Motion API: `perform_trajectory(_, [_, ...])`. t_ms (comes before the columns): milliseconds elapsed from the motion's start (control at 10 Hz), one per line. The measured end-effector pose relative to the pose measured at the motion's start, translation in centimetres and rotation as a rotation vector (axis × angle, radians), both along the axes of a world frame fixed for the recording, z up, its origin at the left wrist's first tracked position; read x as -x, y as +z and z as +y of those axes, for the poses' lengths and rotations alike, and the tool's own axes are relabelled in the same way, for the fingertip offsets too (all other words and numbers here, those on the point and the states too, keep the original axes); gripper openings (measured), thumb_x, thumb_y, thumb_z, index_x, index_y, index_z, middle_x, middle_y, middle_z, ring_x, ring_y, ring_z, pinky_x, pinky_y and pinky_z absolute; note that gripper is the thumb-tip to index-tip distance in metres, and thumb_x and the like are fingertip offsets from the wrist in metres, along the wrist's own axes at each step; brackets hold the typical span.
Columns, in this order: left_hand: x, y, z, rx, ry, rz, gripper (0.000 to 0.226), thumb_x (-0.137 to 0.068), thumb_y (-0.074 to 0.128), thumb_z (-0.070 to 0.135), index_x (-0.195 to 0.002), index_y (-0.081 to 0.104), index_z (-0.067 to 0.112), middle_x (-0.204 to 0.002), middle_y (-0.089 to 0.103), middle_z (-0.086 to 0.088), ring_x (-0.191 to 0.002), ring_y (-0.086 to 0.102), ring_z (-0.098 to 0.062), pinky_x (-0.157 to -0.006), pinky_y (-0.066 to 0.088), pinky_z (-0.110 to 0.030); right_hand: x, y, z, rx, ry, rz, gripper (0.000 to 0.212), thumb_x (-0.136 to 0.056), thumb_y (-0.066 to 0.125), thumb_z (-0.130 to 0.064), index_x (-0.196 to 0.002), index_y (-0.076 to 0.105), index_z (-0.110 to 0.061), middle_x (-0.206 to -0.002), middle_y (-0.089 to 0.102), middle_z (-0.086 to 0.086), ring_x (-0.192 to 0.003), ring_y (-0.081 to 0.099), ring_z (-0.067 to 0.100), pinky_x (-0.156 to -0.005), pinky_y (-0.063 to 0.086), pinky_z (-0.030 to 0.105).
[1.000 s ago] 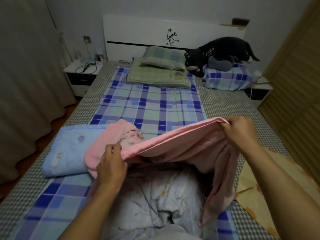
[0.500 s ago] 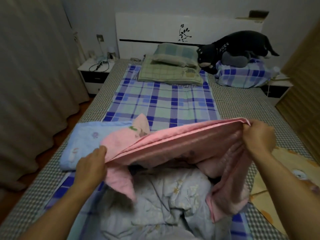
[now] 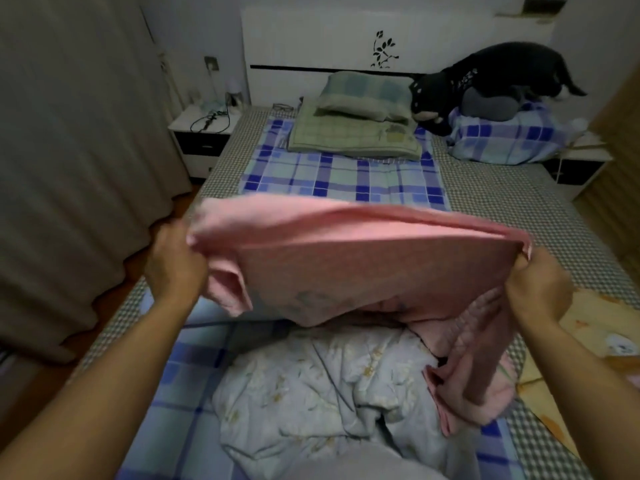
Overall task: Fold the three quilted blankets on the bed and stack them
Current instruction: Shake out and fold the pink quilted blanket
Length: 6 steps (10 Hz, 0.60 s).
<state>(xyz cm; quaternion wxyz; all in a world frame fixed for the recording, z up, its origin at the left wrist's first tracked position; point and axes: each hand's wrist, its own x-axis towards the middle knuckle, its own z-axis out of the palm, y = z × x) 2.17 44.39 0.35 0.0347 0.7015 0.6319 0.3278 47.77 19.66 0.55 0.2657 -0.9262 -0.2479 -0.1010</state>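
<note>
Both hands are raised over the foot of the bed [image 3: 502, 202], each closed on one end of the same pink blanket [image 3: 346, 265]. On the left, the left hand [image 3: 176, 268] has its fingers curled round a bunched corner of the cloth, with a short flap hanging just beside the wrist. From there the top edge runs almost level across the view, so the blanket's long axis lies side to side between the hands, square to the length of the bed. Its middle sags toward a crumpled pale floral blanket [image 3: 311, 386] lying directly underneath, near the person. On the right, the right hand [image 3: 536, 289] pinches the other corner, and a long loose tail of pink cloth drops below it onto the bedding. A yellow blanket [image 3: 609, 327] lies flat at the far right, apart from the pink one. Neither hand looks nearer to the cloth's middle; the span seems evenly shared. Judging from this, bringing the two corners together should halve it, though the hanging right tail may need gathering first.
</note>
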Motion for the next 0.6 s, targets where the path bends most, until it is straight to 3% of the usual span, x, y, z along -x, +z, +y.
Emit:
perform_trajectory(100, [4.0,-5.3,-0.2,0.295,-0.101,0.477,0.016,-0.083,0.06,0.02,-0.098,0.061,0.016,-0.105,0.062,-0.019,-0.094,0.063,-0.041,-0.077,0.053,-0.046,-0.9,-2.6,-3.7,0.576,0.245,-0.098,0.025,-0.093,0.049,-0.033,-0.113,0.062,-0.023,-0.086,0.068,0.015,-0.081,0.067,0.036,-0.067,0.05,0.037])
perform_trajectory(200, [5.4,-6.6,-0.1,0.134,-0.421,0.766,0.034,-0.067,0.075,0.009,-0.099,0.063,0.012,-0.093,0.058,-0.016,-0.076,0.061,-0.039,-0.062,0.05,-0.046,-1.5,-4.5,-7.3,0.76,0.191,-0.042,0.021,-0.089,0.054,-0.026,-0.109,0.06,-0.02,-0.072,0.053,0.002,-0.079,0.067,0.031,-0.064,0.05,0.032])
perform_trajectory(300, [3.3,-5.7,-0.9,0.005,-0.269,0.394,0.039,-0.065,0.072,-0.002,-0.1,0.061,0.012,-0.1,0.059,-0.015,-0.082,0.058,-0.038,-0.068,0.048,-0.046,-0.2,-6.1,-8.6,0.723,0.189,-0.043,0.009,-0.091,0.055,-0.019,-0.097,0.054,-0.013,-0.073,0.057,0.008,-0.072,0.064,0.033,-0.062,0.049,0.035])
perform_trajectory(400, [2.1,-8.2,-2.2,0.233,-0.309,0.185,0.019,-0.077,0.06,0.004,-0.085,0.06,0.021,-0.091,0.065,-0.013,-0.082,0.06,-0.031,-0.074,0.046,-0.038,2.1,-7.3,-9.6,0.926,0.519,-0.124,0.019,-0.094,0.053,-0.034,-0.109,0.052,-0.024,-0.095,0.068,0.005,-0.086,0.068,0.028,-0.066,0.043,0.033])
perform_trajectory(500, [2.4,-13.7,-5.8,0.785,-1.048,1.061,0.032,-0.095,0.053,0.021,-0.122,0.065,0.008,-0.126,0.065,-0.016,-0.113,0.063,-0.031,-0.088,0.048,-0.03,3.8,-9.6,-11.6,1.392,0.906,0.146,0.026,-0.085,0.059,-0.044,-0.103,0.062,-0.026,-0.097,0.067,0.007,-0.096,0.067,0.026,-0.072,0.046,0.029])
perform_trajectory(600, [4.4,-19.7,-8.6,1.13,-0.029,0.382,0.05,-0.098,0.032,0.067,-0.137,0.045,0.039,-0.134,0.054,0.018,-0.116,0.059,-0.006,-0.068,0.053,-0.011,2.9,-14.7,-15.2,1.651,0.957,0.32,0.022,-0.063,0.063,-0.039,-0.084,0.056,-0.037,-0.091,0.069,0.003,-0.084,0.065,0.023,-0.082,0.057,0.034])
